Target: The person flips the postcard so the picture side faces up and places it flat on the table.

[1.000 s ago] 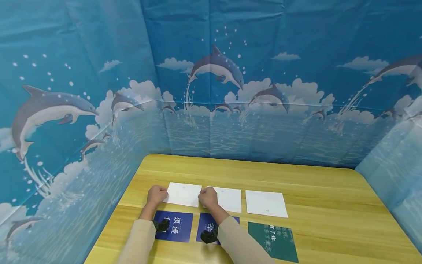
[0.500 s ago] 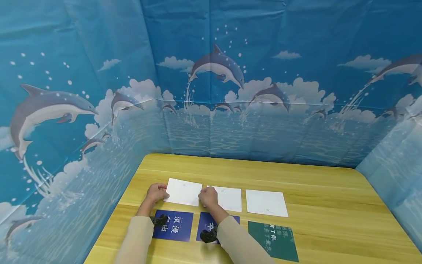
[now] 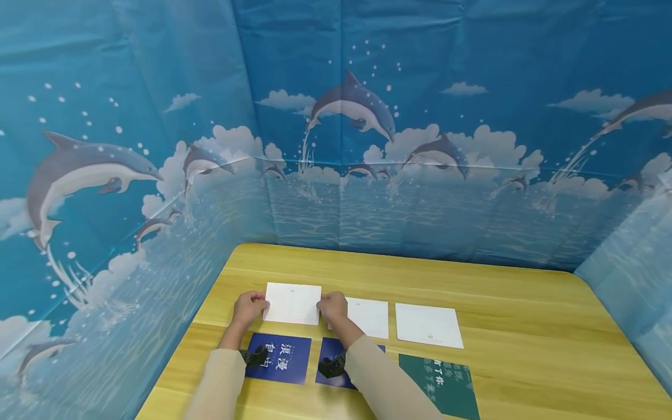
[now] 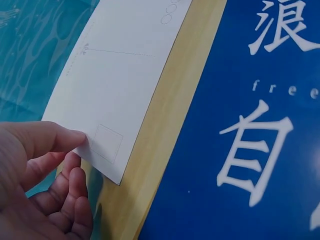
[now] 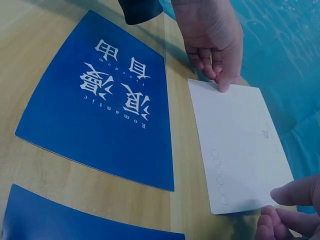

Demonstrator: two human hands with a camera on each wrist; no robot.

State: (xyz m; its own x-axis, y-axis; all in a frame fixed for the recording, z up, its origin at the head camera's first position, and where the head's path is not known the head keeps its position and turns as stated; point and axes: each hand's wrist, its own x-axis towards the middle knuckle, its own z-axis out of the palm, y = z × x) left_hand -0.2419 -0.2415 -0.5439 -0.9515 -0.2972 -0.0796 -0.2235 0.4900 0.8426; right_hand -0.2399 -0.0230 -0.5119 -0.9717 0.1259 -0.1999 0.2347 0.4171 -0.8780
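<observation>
A white postcard [image 3: 291,303] lies lengthwise between my two hands, raised slightly off the table. At its left end, my left hand [image 3: 249,308] pinches the edge between thumb and fingers; the left wrist view shows the thumb on top beside a printed stamp box. My right hand [image 3: 333,308] pinches the opposite end. In the right wrist view both hands hold the postcard [image 5: 235,145], with a row of small printed boxes near the right hand's end. Just below it on the table is a blue card [image 3: 296,373] with white characters.
Two more white postcards, a middle one [image 3: 371,319] and a right one [image 3: 429,325], lie in the same row. A second blue card [image 3: 326,350], partly hidden by my right wrist, and a green card [image 3: 455,391] form the nearer row on the wooden table [image 3: 525,326].
The left hand's grip on the postcard has shifted, thumb now on top. The postcard has risen and moved slightly away from the blue card; the right hand has moved up with it.
</observation>
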